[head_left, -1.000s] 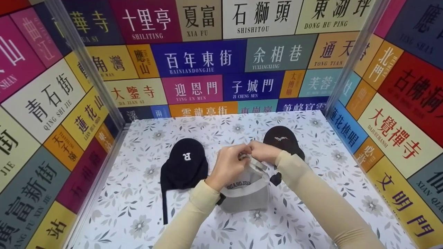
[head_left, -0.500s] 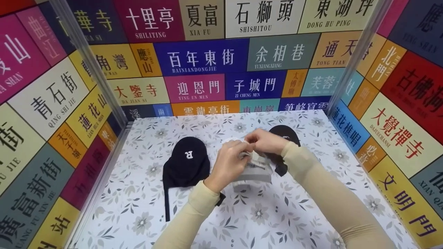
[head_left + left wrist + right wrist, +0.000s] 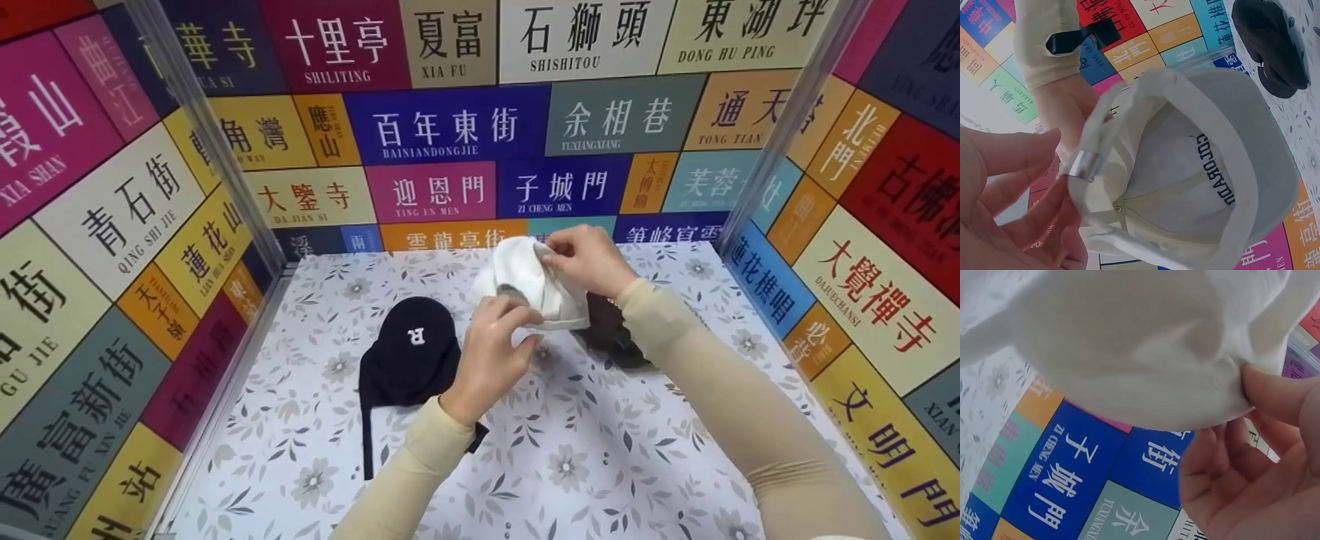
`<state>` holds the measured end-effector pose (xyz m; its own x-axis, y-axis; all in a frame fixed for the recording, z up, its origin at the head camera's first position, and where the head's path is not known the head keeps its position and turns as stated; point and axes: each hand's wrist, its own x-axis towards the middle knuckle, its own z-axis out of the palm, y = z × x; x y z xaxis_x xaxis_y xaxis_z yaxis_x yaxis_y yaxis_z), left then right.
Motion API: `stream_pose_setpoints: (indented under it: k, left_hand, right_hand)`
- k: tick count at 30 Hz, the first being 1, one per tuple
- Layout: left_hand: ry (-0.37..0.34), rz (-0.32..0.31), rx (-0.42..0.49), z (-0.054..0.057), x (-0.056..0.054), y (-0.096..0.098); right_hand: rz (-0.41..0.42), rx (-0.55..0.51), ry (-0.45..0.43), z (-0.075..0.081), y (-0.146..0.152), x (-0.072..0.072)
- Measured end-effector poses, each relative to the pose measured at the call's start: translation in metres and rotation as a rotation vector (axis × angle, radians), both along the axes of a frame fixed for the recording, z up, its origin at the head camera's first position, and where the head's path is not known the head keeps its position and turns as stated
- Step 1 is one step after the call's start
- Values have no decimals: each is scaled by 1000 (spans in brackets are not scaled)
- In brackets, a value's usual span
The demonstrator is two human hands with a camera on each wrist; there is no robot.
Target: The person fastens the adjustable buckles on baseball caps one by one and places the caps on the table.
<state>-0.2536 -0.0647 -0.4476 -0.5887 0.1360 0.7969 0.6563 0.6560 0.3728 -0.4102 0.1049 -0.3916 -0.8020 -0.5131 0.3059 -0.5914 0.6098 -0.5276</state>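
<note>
A white baseball cap [image 3: 559,289] is held above the table, pinched between thumb and fingers of my right hand [image 3: 589,259]. The right wrist view shows that hand [image 3: 1258,467] gripping the cloth edge of the crown [image 3: 1145,377]. My left hand [image 3: 491,356] is at the near side of the cap, thumb and fingers apart. In the left wrist view its fingers [image 3: 1033,219] lie by the back strap with a metal buckle [image 3: 1085,165]; whether they touch it is unclear. The cap's inside faces that camera, with dark COLORADO lettering [image 3: 1216,169].
A black cap [image 3: 412,360] with a white R and a trailing strap lies to the left on the floral tabletop [image 3: 315,480]. Behind the right hand is a dark brown cap [image 3: 615,334], partly hidden. Sign-covered panels [image 3: 450,135] stand around the table.
The white cap has risen off the table and turned, moving away from me. My right hand has moved up with it. The left hand's fingers have parted from their grip near the strap.
</note>
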Motion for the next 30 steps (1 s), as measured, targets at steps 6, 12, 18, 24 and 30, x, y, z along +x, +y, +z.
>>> stream_pose_setpoints:
  k: [6,12,18,24,30]
  left_hand:
    - [-1,28,39,0,3,-9]
    - [-19,35,30,-1,6,-15]
    - [-29,39,7,-4,9,-21]
    - [-52,71,-9,-12,14,-28]
    - [-94,91,-7,-17,17,-37]
  right_hand:
    - [-64,-27,107,-8,-6,-21]
    - [-117,-24,238,-41,-13,-50]
    - [-124,-7,288,-87,-19,-72]
    - [-81,39,259,-131,-21,-75]
    - [-44,105,193,-170,-24,-69]
